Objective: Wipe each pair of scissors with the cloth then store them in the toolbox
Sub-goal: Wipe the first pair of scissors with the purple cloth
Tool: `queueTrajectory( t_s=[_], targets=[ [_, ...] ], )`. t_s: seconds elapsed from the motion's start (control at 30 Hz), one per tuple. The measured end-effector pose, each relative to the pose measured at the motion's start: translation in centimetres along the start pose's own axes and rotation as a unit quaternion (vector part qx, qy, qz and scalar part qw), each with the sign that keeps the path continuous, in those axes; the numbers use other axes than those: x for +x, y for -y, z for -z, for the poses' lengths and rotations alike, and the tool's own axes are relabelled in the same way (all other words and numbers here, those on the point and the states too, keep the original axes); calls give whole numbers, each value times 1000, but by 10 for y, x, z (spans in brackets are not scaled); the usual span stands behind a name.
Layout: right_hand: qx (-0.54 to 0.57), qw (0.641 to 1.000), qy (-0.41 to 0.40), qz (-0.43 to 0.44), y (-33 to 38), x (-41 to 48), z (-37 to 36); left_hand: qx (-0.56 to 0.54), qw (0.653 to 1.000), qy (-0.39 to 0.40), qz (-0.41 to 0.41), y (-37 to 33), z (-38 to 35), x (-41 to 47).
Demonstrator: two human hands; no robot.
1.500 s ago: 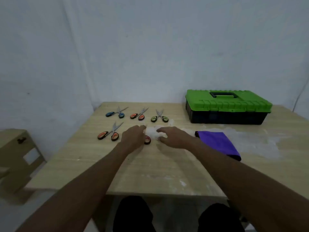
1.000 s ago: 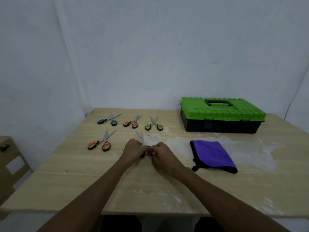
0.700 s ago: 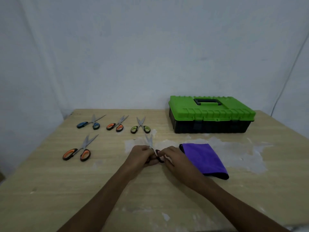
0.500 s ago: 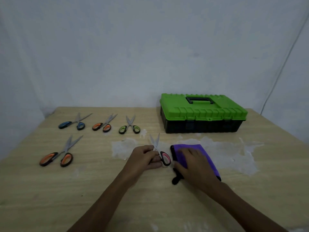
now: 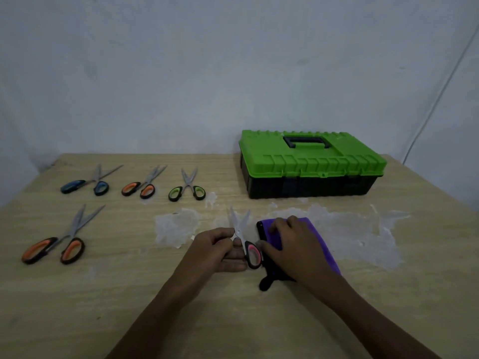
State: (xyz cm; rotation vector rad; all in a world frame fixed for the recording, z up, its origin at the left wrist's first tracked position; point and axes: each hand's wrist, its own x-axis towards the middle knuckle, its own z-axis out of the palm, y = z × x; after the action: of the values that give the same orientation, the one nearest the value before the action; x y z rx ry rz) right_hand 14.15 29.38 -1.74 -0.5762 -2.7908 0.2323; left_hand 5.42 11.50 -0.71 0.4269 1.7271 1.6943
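My left hand (image 5: 216, 248) grips a pair of pink-handled scissors (image 5: 245, 235) at the handle, blades apart and pointing away from me. Right beside it, my right hand (image 5: 293, 242) lies on the folded purple cloth (image 5: 328, 252), fingers spread over its left part. The green and black toolbox (image 5: 308, 164) stands shut at the back right. Several more scissors lie on the left: a blue pair (image 5: 86, 183), an orange pair (image 5: 142, 185), a green pair (image 5: 188, 189) and a larger orange pair (image 5: 59, 242).
The wooden table (image 5: 103, 294) has pale smeared patches around the cloth and between the scissors. A white wall stands behind the table. A thin cable (image 5: 440, 94) runs down the wall at the right.
My right hand has left the scissors and moved right onto the purple cloth. My left hand keeps hold of the pink scissors. The camera has turned rightward.
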Motion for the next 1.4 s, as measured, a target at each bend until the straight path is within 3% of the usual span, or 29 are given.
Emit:
queueTrajectory(
  t_s=[0.1,0.27,0.47,0.73,0.83,1.03,1.2,1.4],
  targets=[
    [10,1000,-17,7,7,2,0,6,1000,6,-1,1,2,-1],
    [241,968,-1,-71,-10,8,14,10,999,40,4,-3,2,-4],
    [346,934,42,-75,-31,6,22,-1,999,35,12,-4,-2,-2],
    [339,936,43,-80,-25,8,21,-15,1000,11,9,-6,5,-6],
    [349,929,15,-120,-27,10,21,-25,999,15,15,-6,4,-6],
    [401,897,-92,-164,-51,4,47,-24,992,108,53,-9,-29,-3],
    [404,899,-116,-124,-69,-4,67,-50,984,148,91,-9,-48,-1],
    [347,935,-58,-40,-57,-14,49,-101,980,127,113,-6,-45,4]
  ],
)
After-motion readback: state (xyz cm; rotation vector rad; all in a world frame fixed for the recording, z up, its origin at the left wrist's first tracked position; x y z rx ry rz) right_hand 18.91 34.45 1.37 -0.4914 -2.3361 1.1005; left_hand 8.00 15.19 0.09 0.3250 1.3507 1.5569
